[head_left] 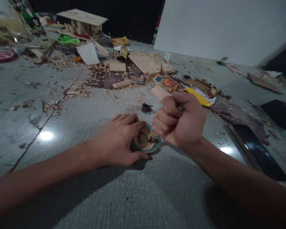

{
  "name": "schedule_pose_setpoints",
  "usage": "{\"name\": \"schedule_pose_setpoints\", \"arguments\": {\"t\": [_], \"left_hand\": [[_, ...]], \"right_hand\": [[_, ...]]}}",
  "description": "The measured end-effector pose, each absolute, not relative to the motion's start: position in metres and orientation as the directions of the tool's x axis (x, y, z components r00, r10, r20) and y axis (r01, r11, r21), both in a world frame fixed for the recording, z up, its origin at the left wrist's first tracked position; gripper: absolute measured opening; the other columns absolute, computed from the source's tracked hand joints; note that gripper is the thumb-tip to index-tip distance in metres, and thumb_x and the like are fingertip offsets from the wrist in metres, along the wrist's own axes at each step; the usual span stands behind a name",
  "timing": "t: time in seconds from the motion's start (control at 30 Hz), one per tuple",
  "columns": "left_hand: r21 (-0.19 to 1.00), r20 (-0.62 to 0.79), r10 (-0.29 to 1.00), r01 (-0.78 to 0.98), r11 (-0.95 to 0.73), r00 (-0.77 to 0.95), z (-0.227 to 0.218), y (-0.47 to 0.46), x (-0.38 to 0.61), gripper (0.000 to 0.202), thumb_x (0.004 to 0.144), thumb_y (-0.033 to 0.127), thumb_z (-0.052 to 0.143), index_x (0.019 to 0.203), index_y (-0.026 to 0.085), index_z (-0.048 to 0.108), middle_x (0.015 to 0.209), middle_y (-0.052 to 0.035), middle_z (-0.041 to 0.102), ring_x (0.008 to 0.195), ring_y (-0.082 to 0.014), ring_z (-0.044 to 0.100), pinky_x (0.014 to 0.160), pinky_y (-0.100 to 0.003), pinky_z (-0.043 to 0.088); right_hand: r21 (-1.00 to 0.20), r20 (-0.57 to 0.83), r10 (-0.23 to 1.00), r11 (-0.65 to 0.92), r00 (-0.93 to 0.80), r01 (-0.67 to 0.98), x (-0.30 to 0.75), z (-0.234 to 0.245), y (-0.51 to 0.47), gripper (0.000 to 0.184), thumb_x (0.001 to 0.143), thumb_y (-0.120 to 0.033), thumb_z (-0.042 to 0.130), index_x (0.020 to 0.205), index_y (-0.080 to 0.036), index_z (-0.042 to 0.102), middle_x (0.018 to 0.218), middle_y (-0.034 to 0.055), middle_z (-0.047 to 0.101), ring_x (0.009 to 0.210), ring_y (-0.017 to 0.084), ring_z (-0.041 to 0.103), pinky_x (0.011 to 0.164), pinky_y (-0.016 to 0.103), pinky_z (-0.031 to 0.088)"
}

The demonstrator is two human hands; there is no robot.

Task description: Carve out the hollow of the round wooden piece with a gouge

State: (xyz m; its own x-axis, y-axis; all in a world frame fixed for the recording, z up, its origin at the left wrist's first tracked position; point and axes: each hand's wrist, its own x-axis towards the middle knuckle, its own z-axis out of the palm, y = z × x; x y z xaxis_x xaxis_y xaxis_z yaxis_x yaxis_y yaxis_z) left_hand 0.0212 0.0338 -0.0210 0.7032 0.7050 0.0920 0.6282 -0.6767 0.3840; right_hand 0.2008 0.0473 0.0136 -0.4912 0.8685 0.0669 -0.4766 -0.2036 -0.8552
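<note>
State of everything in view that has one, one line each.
Left hand: curled around the bowl's side
Bowl: mouth up; tan and rough-looking inside, lining or contents unclear
Right hand: closed fist by the bowl; anything held is mostly hidden
Phone: lying face up, screen dark
Wood shavings: scattered, loose
Wooden board: lying down
Yellow-brown roll: curled

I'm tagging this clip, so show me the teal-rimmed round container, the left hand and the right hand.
Teal-rimmed round container (pixel 155 146): head view, near right rim.
Left hand (pixel 120 136): head view, back of the hand.
Right hand (pixel 181 122): head view, middle of the fist.
</note>
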Motion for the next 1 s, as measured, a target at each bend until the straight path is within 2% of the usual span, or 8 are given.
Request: {"name": "schedule_pose_setpoints", "arguments": {"t": [0.2, 0.33, 0.47, 0.63, 0.8, 1.0], "left_hand": [[0.349, 0.073, 0.71, 0.649, -0.676, 0.7, -0.021, 0.034, 0.022, 0.072, 0.072, 0.063, 0.073, 0.126, 0.019, 0.059, 0.113, -0.0124, 0.061, 0.107, -0.035, 0.058, 0.095, -0.053, 0.047], [0.364, 0.059, 0.71, 0.647, -0.67, 0.702, -0.02, 0.034, 0.022, 0.073, 0.073, 0.061, 0.074, 0.129, 0.019, 0.058, 0.112, -0.0114, 0.06, 0.108, -0.0346, 0.057, 0.095, -0.053, 0.046], [0.368, 0.06, 0.711, 0.647, -0.668, 0.701, -0.02, 0.034, 0.021, 0.074, 0.072, 0.061, 0.075, 0.13, 0.019, 0.058, 0.116, -0.0116, 0.061, 0.111, -0.0348, 0.056, 0.099, -0.054, 0.044], [0.368, 0.068, 0.711, 0.644, -0.67, 0.7, -0.021, 0.034, 0.02, 0.074, 0.071, 0.063, 0.073, 0.128, 0.019, 0.058, 0.114, -0.0126, 0.062, 0.107, -0.0353, 0.058, 0.095, -0.053, 0.047], [0.38, 0.096, 0.719, 0.642, -0.665, 0.688, -0.023, 0.034, 0.02, 0.065, 0.07, 0.063, 0.073, 0.117, 0.019, 0.063, 0.11, -0.013, 0.063, 0.108, -0.0371, 0.058, 0.095, -0.056, 0.047], [0.395, 0.076, 0.722, 0.644, -0.655, 0.688, -0.021, 0.033, 0.022, 0.061, 0.071, 0.061, 0.074, 0.114, 0.019, 0.064, 0.112, -0.0125, 0.062, 0.11, -0.0369, 0.058, 0.097, -0.056, 0.046]], "right_hand": [[-0.807, -0.08, 0.932, -0.269, -0.355, -0.525, 0.21, 0.0, 0.054, 0.053, 0.084, -0.037, 0.051, 0.054, -0.022, 0.01, 0.043, -0.0081, 0.005, 0.035, 0.009, 0.004, 0.031, 0.022, 0.016], [-0.799, -0.105, 0.942, -0.271, -0.319, -0.537, 0.218, -0.006, 0.06, 0.051, 0.084, -0.032, 0.048, 0.055, -0.022, 0.008, 0.043, -0.0075, 0.005, 0.036, 0.01, 0.003, 0.031, 0.022, 0.017], [-0.817, -0.049, 0.941, -0.231, -0.335, -0.529, 0.221, 0.007, 0.06, 0.053, 0.083, -0.032, 0.052, 0.054, -0.022, 0.009, 0.042, -0.0074, 0.004, 0.035, 0.01, 0.005, 0.031, 0.023, 0.017], [-0.876, 0.053, 0.884, -0.183, -0.465, -0.447, 0.213, 0.026, 0.044, 0.054, 0.084, -0.038, 0.055, 0.051, -0.022, 0.015, 0.042, -0.0073, 0.008, 0.035, 0.009, 0.008, 0.035, 0.026, 0.017], [-0.915, 0.12, 0.865, -0.094, -0.487, -0.392, 0.2, 0.022, 0.027, 0.054, 0.088, -0.04, 0.056, 0.049, -0.021, 0.024, 0.041, -0.0072, 0.013, 0.037, 0.009, 0.014, 0.039, 0.026, 0.02], [-0.929, 0.114, 0.876, -0.074, -0.469, -0.364, 0.196, 0.019, 0.026, 0.055, 0.086, -0.04, 0.058, 0.048, -0.021, 0.023, 0.041, -0.0067, 0.015, 0.036, 0.008, 0.015, 0.039, 0.027, 0.019]]}}
